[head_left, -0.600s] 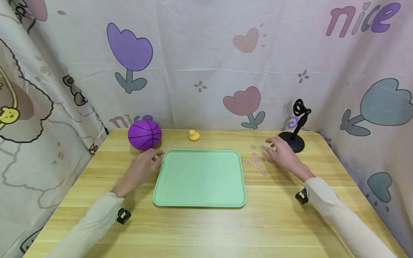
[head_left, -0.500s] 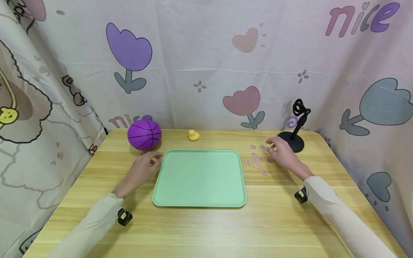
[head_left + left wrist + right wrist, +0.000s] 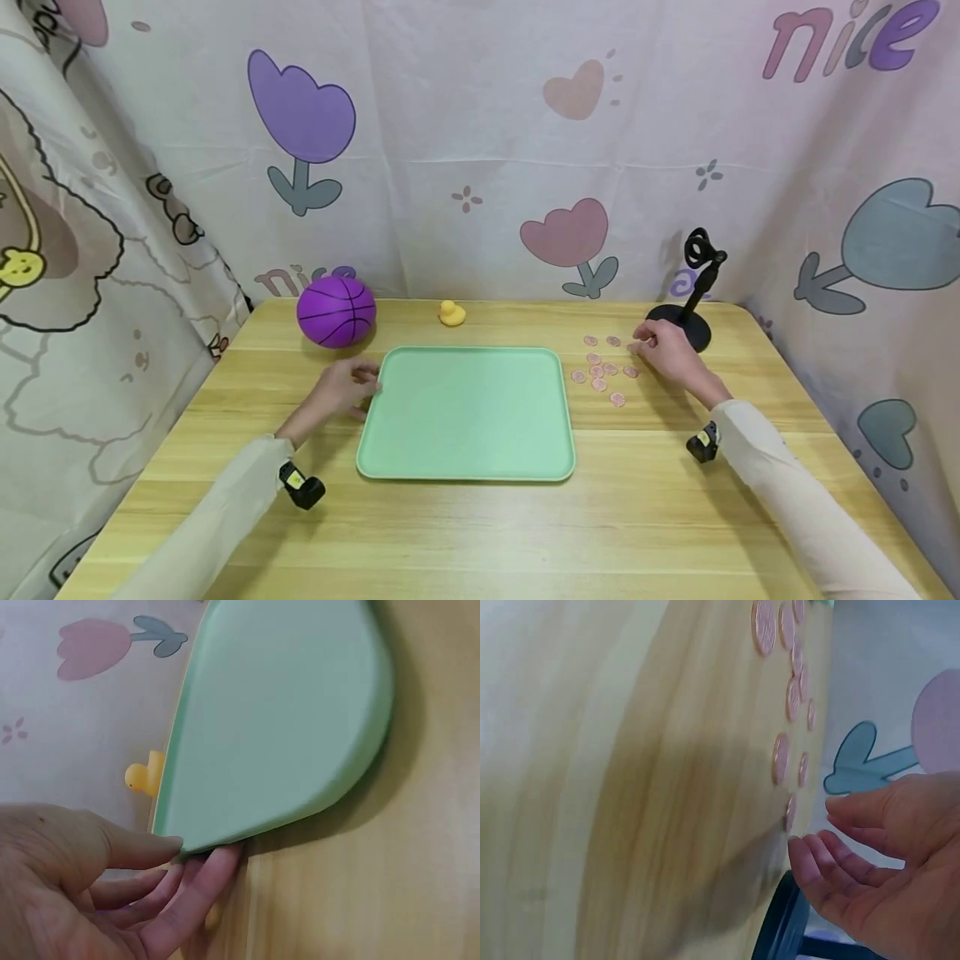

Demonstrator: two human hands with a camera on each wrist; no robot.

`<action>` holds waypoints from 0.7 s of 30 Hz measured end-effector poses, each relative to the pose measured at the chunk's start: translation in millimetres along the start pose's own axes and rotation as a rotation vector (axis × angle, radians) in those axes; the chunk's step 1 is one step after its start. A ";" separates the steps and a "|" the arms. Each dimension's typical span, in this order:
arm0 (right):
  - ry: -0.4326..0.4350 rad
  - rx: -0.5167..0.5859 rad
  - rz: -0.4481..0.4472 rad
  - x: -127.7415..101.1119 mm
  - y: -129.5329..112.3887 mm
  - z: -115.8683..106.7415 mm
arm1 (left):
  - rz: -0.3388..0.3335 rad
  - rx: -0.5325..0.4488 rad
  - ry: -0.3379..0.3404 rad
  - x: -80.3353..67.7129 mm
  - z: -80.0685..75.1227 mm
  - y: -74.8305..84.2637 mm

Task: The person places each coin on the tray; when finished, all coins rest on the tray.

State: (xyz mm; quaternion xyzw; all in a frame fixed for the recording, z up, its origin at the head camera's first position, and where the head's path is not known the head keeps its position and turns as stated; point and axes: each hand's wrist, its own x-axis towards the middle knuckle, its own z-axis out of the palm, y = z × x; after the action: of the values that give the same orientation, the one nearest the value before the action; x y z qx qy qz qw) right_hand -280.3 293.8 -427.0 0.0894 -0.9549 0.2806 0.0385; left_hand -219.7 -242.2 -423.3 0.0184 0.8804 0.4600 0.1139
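Observation:
My left hand is at the left edge of a mint-green tray. In the left wrist view the thumb lies on the tray's rim and fingertips reach under its edge, pinching it. Across the table, my right hand hovers at the right side of several copper-pink coins. Its fingers are loosely bent with a gap between thumb and fingers, and nothing shows between them. The nearest coin lies flat just beyond the fingertips in the right wrist view.
A purple basketball sits at the back left and a yellow rubber duck behind the tray. Close to my right hand is a black stand on a round base. A printed curtain hangs behind the wooden table.
My left hand has moved slightly nearer and right, onto the tray's edge. My right hand has shifted right, and two coins it was covering now show beside it.

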 end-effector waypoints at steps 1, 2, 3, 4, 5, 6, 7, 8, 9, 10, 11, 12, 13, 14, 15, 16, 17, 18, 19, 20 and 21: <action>-0.001 0.001 0.015 0.2 1.6 0.4 | -0.015 -0.010 -0.008 0.7 -0.7 -0.4; -0.003 0.004 0.025 0.3 3.4 0.7 | -0.029 -0.019 -0.016 1.4 -1.4 -0.9; -0.006 0.010 0.036 0.4 5.1 1.4 | -0.040 -0.028 -0.023 1.9 -2.2 -1.1; -0.008 0.017 0.044 0.2 6.4 2.1 | -0.048 -0.033 -0.029 2.4 -2.9 -1.5; -0.009 0.023 0.050 0.2 7.4 2.9 | -0.055 -0.042 -0.036 2.7 -3.6 -1.5; -0.009 0.026 0.057 0.3 8.4 4.1 | -0.060 -0.046 -0.038 3.2 -3.8 -1.4; -0.008 0.029 0.063 0.5 9.6 5.1 | -0.062 -0.050 -0.039 3.8 -3.9 -1.2; -0.005 0.031 0.063 0.9 11.1 6.6 | -0.062 -0.054 -0.041 3.7 -4.4 -0.5; 0.001 0.034 0.060 1.6 13.0 8.5 | -0.062 -0.058 -0.042 4.1 -4.3 -0.3; 0.008 0.033 0.054 2.1 14.6 10.1 | -0.062 -0.061 -0.044 4.5 -3.9 -0.4; 0.013 0.029 0.051 2.6 16.1 11.4 | -0.062 -0.064 -0.047 4.9 -3.6 -0.3; 0.014 0.026 0.051 3.6 17.8 12.4 | -0.056 -0.061 -0.048 5.3 -3.3 -0.2; 0.010 0.025 0.051 4.3 18.9 12.8 | -0.053 -0.058 -0.047 5.6 -3.2 -0.2; 0.003 0.027 0.052 5.2 19.4 12.7 | -0.050 -0.053 -0.048 5.7 -3.1 -0.3; -0.010 0.027 0.057 6.1 19.2 11.7 | -0.049 -0.047 -0.047 6.3 -2.6 -0.7; -0.029 0.025 0.068 6.9 18.1 10.0 | -0.042 -0.037 -0.049 6.4 -2.7 -0.5; -0.050 0.023 0.081 8.0 17.0 8.1 | -0.038 -0.029 -0.045 6.9 -2.7 -0.2; -0.068 0.028 0.094 9.2 15.7 6.3 | -0.039 -0.023 -0.044 7.3 -2.8 0.2; -0.081 0.029 0.098 10.1 14.3 4.5 | -0.042 -0.024 -0.044 7.8 -2.9 0.7; -0.090 0.037 0.101 10.8 13.1 3.0 | -0.045 -0.024 -0.047 8.3 -2.9 1.3; -0.099 0.046 0.099 11.4 11.9 1.9 | -0.051 -0.026 -0.049 8.9 -3.0 1.9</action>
State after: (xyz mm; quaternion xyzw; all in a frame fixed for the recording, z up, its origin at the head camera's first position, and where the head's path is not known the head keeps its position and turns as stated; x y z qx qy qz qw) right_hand -293.8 300.8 -433.5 0.0566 -0.9521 0.2994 -0.0246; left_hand -229.2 -242.3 -421.7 0.0056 0.8713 0.4679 0.1476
